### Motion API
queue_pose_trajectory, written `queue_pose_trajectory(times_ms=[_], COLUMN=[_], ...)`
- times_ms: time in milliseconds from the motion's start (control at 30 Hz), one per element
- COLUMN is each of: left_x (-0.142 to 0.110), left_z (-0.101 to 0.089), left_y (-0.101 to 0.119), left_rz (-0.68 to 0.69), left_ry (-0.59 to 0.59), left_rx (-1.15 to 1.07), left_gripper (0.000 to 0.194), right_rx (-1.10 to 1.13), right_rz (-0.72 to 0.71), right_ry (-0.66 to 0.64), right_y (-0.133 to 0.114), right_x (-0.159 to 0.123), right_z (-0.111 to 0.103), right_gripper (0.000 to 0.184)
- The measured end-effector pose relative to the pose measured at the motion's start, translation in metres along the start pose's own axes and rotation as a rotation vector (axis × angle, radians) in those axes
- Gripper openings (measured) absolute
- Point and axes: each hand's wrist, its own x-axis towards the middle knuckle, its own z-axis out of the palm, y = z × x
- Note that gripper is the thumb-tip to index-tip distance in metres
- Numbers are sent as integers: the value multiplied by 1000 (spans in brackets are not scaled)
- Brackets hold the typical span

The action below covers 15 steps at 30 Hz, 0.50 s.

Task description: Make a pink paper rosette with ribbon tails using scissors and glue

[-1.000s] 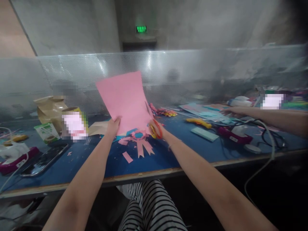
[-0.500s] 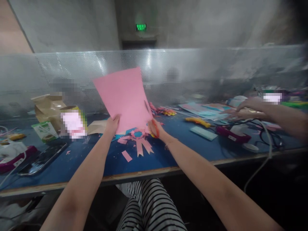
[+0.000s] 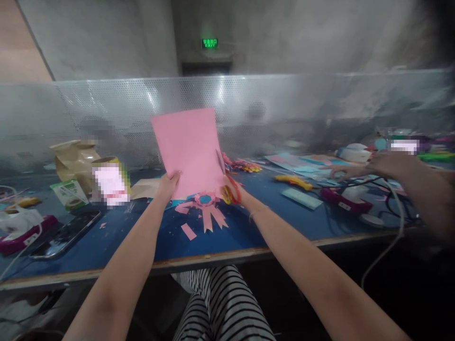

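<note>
A pink sheet of paper [image 3: 188, 147] stands raised over the table, with my left hand [image 3: 169, 184] pinching its lower left edge. My right hand [image 3: 236, 190] is closed round a pair of scissors [image 3: 235, 189] with red and yellow handles. The dark blades point up along the sheet's right edge; whether they touch the paper I cannot tell. Beneath the sheet lies a pink and blue paper rosette [image 3: 206, 201] with two notched tails. A small pink paper rectangle [image 3: 188, 231] lies nearer the table's front edge.
On the left are a phone [image 3: 67, 234], a green and white packet [image 3: 69, 194] and a brown paper bag [image 3: 76, 161]. To the right lie a yellow cutter [image 3: 293, 182], a pale green strip [image 3: 302, 199] and a purple power strip [image 3: 345, 201]. A co-worker's hand [image 3: 377, 168] reaches in there.
The pink sheet has shifted slightly right and down and stands more upright. Both my hands still hold their things. The co-worker's hand has moved a little lower.
</note>
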Motion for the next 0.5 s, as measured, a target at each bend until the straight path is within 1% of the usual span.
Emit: queue_pose_trajectory(times_ms=[100, 167, 233, 300, 400, 500], left_x=[1, 1, 2, 2, 1, 0], left_z=[0, 0, 0, 0, 1, 2], left_y=[-1, -3, -3, -2, -1, -1], left_rz=[27, 24, 11, -4, -13, -11], left_ry=[-25, -19, -17, -15, -5, -6], left_rx=[12, 11, 14, 22, 28, -1], left_gripper=[30, 30, 30, 31, 33, 33], right_rx=[-18, -16, -14, -26, -56, -54], right_rz=[60, 90, 90, 51, -12, -12], right_ry=[-66, -61, -38, -7, 55, 107], right_y=[-7, -9, -8, -4, 3, 9], right_x=[-4, -5, -3, -1, 3, 5], right_z=[0, 0, 0, 1, 2, 2], right_gripper=[51, 53, 53, 52, 46, 40])
